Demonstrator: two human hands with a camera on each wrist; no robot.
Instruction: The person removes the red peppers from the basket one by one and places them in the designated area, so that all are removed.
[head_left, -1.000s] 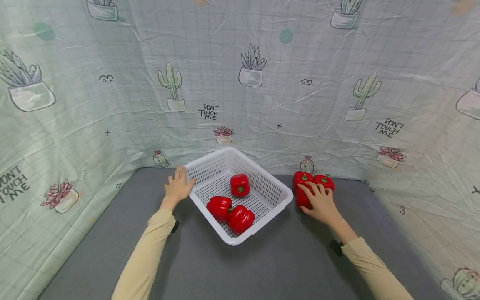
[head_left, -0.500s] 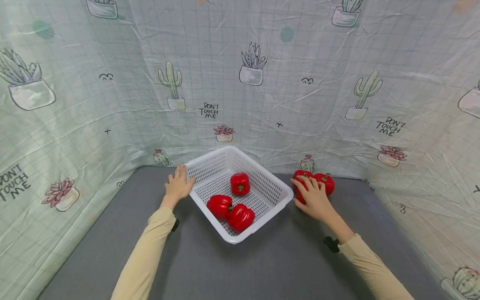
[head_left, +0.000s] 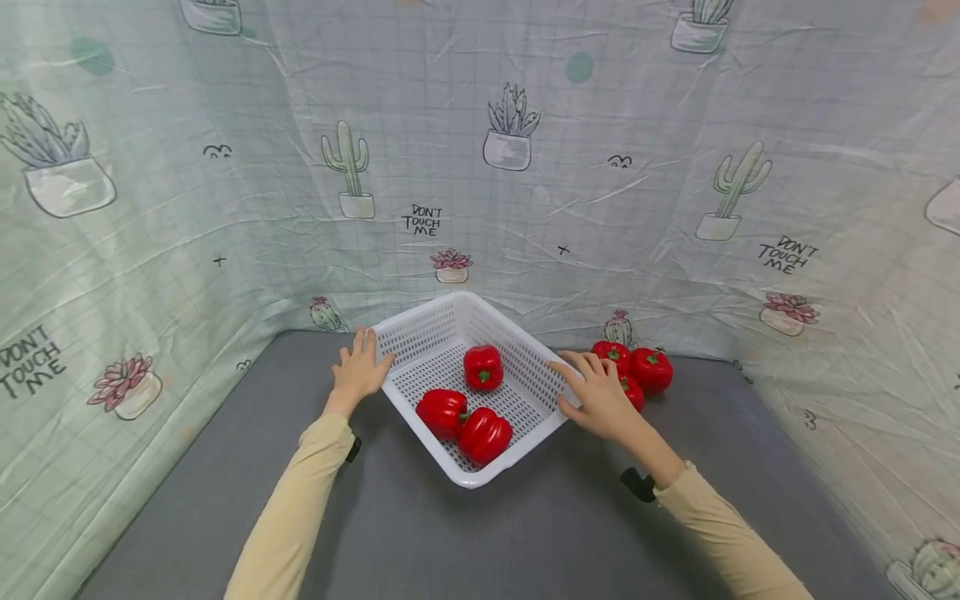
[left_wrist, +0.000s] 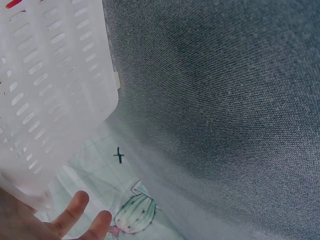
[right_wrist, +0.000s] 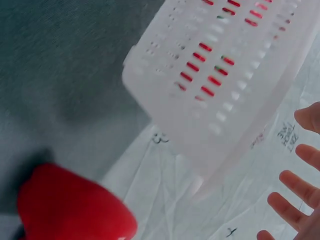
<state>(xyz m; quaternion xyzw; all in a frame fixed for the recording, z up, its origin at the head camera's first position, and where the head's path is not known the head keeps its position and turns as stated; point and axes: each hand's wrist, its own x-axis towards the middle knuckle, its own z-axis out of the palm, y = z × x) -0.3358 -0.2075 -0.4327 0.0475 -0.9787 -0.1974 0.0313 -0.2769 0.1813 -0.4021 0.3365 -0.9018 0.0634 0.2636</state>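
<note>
Basket (head_left: 468, 480): one
Peppers in basket (head_left: 484, 438): three
Peppers on table (head_left: 652, 372): three
Hands (head_left: 357, 368): two
Sleeves (head_left: 294, 508): two
Table (head_left: 525, 537): one

A grey tabletop (head_left: 525, 533) bears a white perforated basket (head_left: 471, 479) and, near it, three red bell peppers (head_left: 648, 373).

Screened-off booth (head_left: 420, 100), perhaps a makeshift studio — cactus-print sheeting (head_left: 570, 200) on three sides, grey cloth-textured tabletop (head_left: 540, 533)

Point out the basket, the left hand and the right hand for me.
Basket (head_left: 468, 478): head view, on the rim at its near corner.
Left hand (head_left: 358, 370): head view, on its back.
Right hand (head_left: 602, 400): head view, on its back.
</note>
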